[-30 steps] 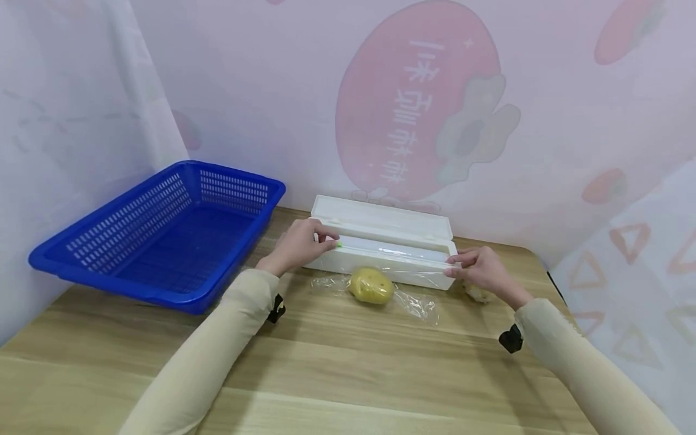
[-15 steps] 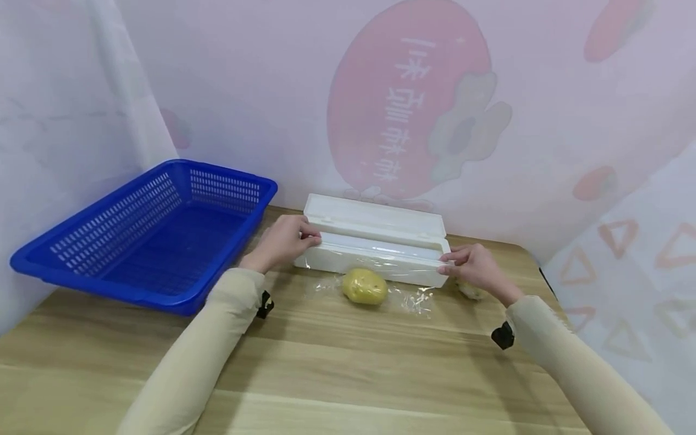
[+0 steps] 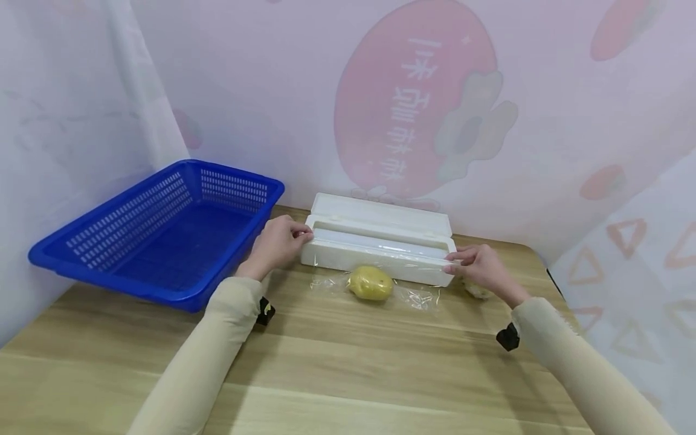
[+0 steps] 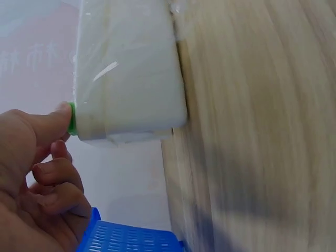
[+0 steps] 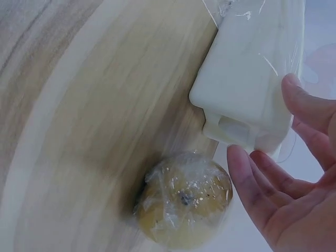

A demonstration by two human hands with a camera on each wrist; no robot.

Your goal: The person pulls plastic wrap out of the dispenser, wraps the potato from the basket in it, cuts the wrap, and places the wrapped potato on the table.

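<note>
My left hand (image 3: 276, 244) is at the left end of a white cling film box (image 3: 375, 266). Thumb and finger pinch a small green cutter slider (image 4: 72, 119) on the box's top edge. My right hand (image 3: 483, 270) holds the right end of the box, thumb on the front face (image 5: 252, 68) and fingers at the end. Inside the box lies a white roll (image 3: 380, 243), its lid (image 3: 380, 212) tipped back. Clear film hangs over the front, and a yellow potato (image 3: 371, 283) lies before the box on or under film; which, I cannot tell.
A film-wrapped potato (image 5: 184, 202) sits by the box's right end, partly behind my right hand in the head view. To the left stands a blue plastic basket (image 3: 217, 254). A printed cloth (image 3: 261, 90) hangs behind the wooden table (image 3: 348, 368).
My left hand has slid left along the box's top edge to its left end, with the green slider. The right hand stays on the right end. The head view shifted slightly.
</note>
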